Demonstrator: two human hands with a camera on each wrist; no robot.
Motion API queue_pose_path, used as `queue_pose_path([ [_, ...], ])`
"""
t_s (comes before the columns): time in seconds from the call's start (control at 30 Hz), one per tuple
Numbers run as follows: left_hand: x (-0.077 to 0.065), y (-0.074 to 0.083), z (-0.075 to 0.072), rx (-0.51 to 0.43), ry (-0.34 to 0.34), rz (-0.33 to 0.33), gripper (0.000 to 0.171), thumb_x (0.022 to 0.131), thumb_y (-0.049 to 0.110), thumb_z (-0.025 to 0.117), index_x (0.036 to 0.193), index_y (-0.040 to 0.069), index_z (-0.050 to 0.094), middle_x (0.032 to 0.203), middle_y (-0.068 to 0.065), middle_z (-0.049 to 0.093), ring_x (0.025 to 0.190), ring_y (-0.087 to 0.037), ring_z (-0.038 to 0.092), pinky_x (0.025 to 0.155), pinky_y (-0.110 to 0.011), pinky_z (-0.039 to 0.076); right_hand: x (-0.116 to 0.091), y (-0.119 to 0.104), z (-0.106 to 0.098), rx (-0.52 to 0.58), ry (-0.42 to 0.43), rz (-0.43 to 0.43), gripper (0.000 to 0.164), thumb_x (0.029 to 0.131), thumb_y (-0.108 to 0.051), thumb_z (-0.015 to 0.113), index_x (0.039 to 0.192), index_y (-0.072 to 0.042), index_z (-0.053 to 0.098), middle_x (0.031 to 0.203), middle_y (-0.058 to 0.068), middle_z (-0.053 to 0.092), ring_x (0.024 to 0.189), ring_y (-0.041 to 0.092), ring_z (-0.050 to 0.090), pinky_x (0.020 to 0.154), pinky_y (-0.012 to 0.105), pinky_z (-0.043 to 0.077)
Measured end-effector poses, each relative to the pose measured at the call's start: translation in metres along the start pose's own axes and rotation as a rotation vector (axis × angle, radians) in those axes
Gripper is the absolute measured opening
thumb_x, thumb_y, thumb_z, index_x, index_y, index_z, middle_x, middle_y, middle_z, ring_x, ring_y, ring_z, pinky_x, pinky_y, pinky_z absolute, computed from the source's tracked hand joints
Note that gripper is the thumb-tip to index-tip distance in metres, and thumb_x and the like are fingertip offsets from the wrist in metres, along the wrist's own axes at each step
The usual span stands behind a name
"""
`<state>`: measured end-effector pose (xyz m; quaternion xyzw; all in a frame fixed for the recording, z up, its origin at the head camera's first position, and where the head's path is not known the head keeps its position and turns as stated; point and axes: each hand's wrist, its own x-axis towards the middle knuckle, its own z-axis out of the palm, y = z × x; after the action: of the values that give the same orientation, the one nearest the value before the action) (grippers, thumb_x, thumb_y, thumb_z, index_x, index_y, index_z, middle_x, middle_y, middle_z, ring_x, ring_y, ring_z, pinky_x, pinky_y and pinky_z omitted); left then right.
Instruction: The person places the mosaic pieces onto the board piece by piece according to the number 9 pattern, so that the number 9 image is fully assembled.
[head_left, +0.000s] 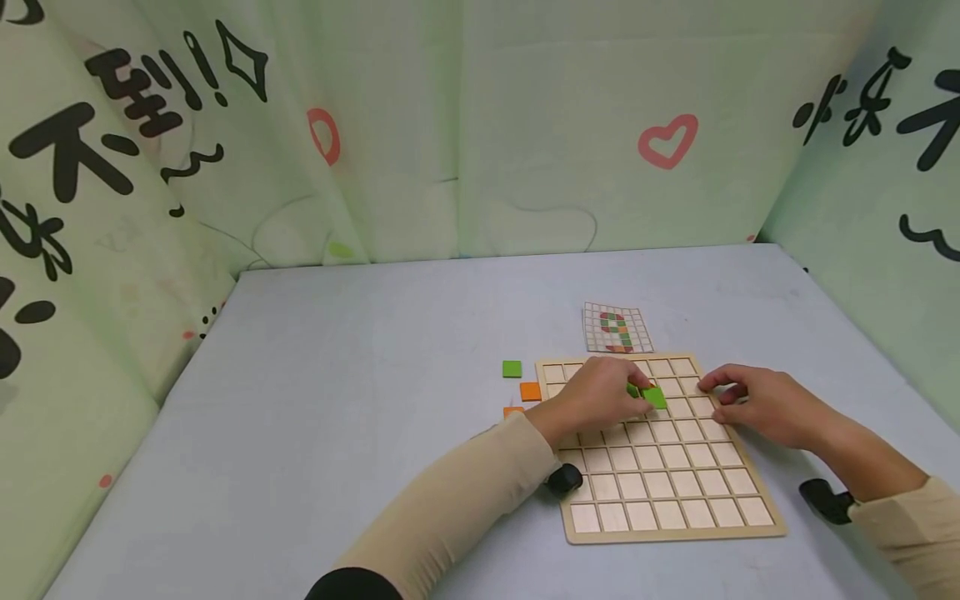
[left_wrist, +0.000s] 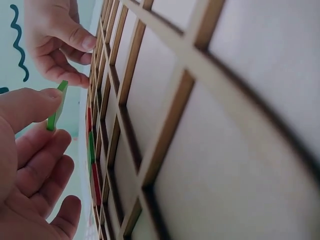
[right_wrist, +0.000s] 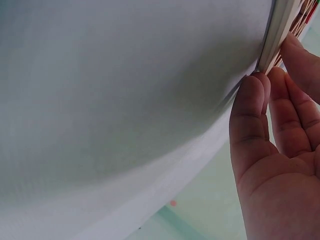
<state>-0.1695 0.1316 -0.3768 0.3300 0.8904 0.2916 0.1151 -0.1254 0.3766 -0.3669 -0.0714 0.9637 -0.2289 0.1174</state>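
Green tile (head_left: 656,400): hanging just above the board (head_left: 675,535), the left hand (head_left: 598,394) pinching it with thumb and fingers.
Board: lying on the worktop (head_left: 375,400), the right hand (head_left: 776,406) holding its right edge (thumb over the rim).
Seated pieces (left_wrist: 91,146): showing red and green.
Likely slips: a tile going down askew could be catching on a divider; the left sleeve (head_left: 465,487), sweeping back, could be nudging the lower orange tile (head_left: 512,411).
Pattern card (head_left: 639,333): lying beyond the board.

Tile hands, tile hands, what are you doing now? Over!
Left grip pinches green tile above grid board. Right grip holds grid board's right edge. Nothing visibly blocking green tile. Over.
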Motion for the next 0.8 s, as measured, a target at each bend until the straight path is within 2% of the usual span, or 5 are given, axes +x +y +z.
queue_pose_path([
  [0.4,0.0024,0.0027,0.0048,0.008,-0.028,0.012,0.02,0.09,0.029,0.076,0.106,0.017,0.077,0.088,0.016,0.068,0.076,0.004,0.052,0.067,-0.009,0.039,0.0003,0.0014,0.0003,-0.005,0.009,-0.014,0.034,0.085,-0.012,0.077,0.115,-0.003,0.064,0.102,0.013,0.068,0.097,0.034,0.062,0.077,0.043,0.048],
  [0.8,0.0059,0.0035,0.0055,0.065,-0.044,0.031,0.02,0.092,0.03,0.073,0.107,0.017,0.075,0.089,0.015,0.067,0.077,0.003,0.053,0.069,-0.009,0.037,-0.0001,0.0006,0.0014,-0.001,0.017,-0.004,0.034,0.085,-0.012,0.077,0.115,-0.002,0.064,0.102,0.014,0.067,0.096,0.034,0.061,0.076,0.044,0.048],
])
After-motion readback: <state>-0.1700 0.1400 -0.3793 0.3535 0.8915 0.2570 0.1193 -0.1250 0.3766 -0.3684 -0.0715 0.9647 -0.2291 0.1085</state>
